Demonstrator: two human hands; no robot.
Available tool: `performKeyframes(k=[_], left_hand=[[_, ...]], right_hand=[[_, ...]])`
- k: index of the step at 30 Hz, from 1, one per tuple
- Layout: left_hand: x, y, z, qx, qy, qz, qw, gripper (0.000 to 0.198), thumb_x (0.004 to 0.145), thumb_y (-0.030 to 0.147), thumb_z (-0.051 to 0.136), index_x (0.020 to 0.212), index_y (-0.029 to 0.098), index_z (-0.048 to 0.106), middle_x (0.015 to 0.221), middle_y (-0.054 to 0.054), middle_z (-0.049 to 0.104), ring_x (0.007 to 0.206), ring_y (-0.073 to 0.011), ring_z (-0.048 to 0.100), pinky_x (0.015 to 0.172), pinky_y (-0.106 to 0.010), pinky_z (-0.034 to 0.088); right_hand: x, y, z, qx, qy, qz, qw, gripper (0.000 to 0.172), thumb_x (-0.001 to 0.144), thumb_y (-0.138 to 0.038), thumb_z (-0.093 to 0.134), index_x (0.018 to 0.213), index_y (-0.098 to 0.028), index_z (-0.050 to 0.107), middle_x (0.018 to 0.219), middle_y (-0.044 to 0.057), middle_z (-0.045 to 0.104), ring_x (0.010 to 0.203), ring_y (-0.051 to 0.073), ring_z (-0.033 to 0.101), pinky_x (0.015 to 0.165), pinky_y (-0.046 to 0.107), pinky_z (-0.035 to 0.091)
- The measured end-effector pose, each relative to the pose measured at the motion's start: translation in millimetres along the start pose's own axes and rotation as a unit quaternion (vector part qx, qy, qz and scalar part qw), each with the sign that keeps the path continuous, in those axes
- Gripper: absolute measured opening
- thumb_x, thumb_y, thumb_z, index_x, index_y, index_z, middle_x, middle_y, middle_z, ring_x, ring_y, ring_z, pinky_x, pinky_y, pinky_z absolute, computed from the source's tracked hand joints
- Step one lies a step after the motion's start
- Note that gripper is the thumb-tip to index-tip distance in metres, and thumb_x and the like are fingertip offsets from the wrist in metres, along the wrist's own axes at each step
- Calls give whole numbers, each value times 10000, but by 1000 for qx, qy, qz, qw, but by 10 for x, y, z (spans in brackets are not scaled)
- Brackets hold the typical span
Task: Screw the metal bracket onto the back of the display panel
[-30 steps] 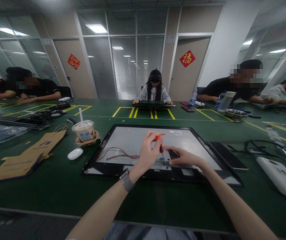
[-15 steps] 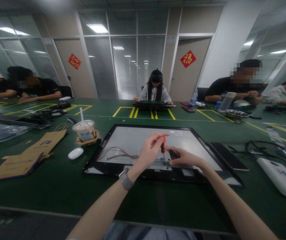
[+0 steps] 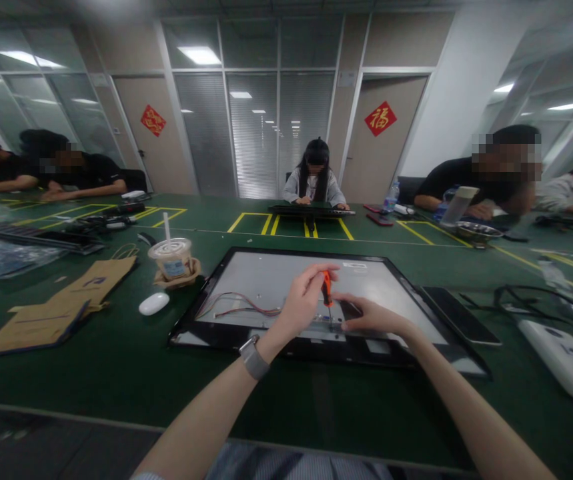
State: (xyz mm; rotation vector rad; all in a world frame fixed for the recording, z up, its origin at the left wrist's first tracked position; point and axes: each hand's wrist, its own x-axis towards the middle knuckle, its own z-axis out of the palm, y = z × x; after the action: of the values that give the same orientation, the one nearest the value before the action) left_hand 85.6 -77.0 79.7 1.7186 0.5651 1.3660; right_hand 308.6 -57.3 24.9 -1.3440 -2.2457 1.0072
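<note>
A black-framed monitor panel (image 3: 266, 270) lies face down on the green table, its grey metal back showing. My left hand (image 3: 302, 300) is closed round a small orange-handled screwdriver (image 3: 327, 288), held upright with its tip on a small board near the panel's lower edge. My right hand (image 3: 370, 315) rests on the panel just right of the tip, its fingers pressed on the board. Thin red and white wires (image 3: 236, 307) run across the panel's left half. A grey watch sits on my left wrist.
A lidded drink cup (image 3: 171, 259) with a straw, a white mouse (image 3: 153, 303) and brown paper bags (image 3: 61, 303) lie to the left. A dark flat slab (image 3: 459, 315), cables and a white device (image 3: 563, 357) lie to the right. Several other people sit round the table.
My left hand has turned the screwdriver between its fingers, thumb and forefinger shifting on the handle. The view has drifted slightly. My right hand stays put.
</note>
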Motion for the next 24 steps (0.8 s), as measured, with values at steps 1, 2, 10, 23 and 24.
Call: performKeyframes(k=[1,2,10,23,24], left_hand=[[1,-7,-2,-5,1,-3,1000,299,952,215,370,1075,170,639,938,-63,630,913,-167,584,841,-304,464],[1,-13,-3,-5,2,-5,1000,292,950,219,378,1061,172,645,961,-64,631,941,-172,582,865,-311,458],[-21,6,27,39,9,13,999,231,917,275,489,1010,200,687,937,-56,556,845,-147,554,776,-272,477],[-4,-59,19,25,14,14,1000,261,892,199,510,1111,206,653,977,-62,599,905,-159,579,848,-308,481],[-10,-69,22,45,26,19,998,246,877,217,547,1094,210,665,953,-54,577,868,-151,568,825,-297,485]], right_hand=[[-3,-9,-2,-1,-1,1,1000,814,698,-573,692,1391,-226,444,1454,77,437,1331,321,381,1129,470,259],[-7,-20,-5,-1,-2,2,1000,805,701,-572,688,1391,-238,443,1452,72,440,1329,320,384,1128,475,258],[-14,-55,-6,10,-1,3,1000,822,683,-598,691,1387,-250,448,1445,59,450,1316,325,398,1118,478,279],[-6,-23,0,-3,3,1,1000,805,698,-583,680,1388,-240,445,1449,65,445,1327,312,388,1129,478,259],[-6,-22,-1,-3,2,-1,1000,801,702,-580,679,1390,-246,443,1448,63,446,1325,309,390,1128,478,260]])
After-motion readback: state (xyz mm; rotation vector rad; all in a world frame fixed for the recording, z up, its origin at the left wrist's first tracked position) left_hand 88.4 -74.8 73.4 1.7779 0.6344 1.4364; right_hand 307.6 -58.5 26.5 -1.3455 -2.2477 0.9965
